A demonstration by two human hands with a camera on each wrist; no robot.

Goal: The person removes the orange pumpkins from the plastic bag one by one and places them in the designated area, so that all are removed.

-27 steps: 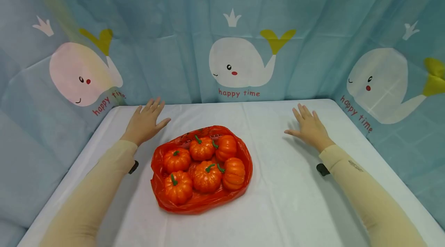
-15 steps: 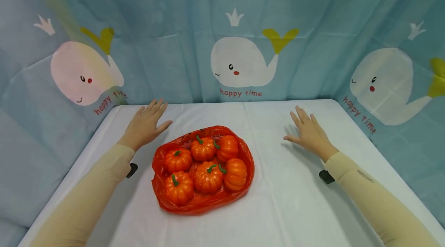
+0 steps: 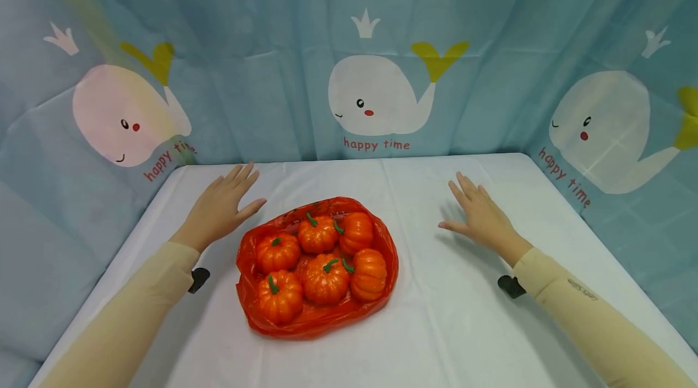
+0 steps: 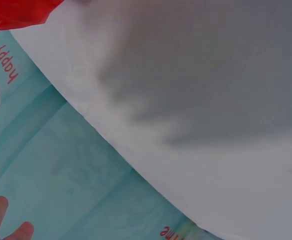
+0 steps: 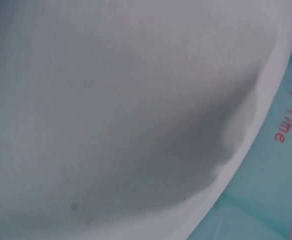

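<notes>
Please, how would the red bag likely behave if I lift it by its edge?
The red bag would probably sag and fold, since it looks thin and crumpled. Its load could shift or roll together, because the orange pumpkins inside look rounded.

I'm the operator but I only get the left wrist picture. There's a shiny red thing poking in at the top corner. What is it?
Observer: In the head view it's an open red plastic bag with orange pumpkins inside.
Operator: Pumpkins! How many?
Observer: Six show, each with a green stem; I can't tell if more lie underneath.
Operator: Where's the other hand? Is it grabbing one?
Observer: No, the right hand is away to the right of the bag, fingers spread, holding nothing.
</notes>
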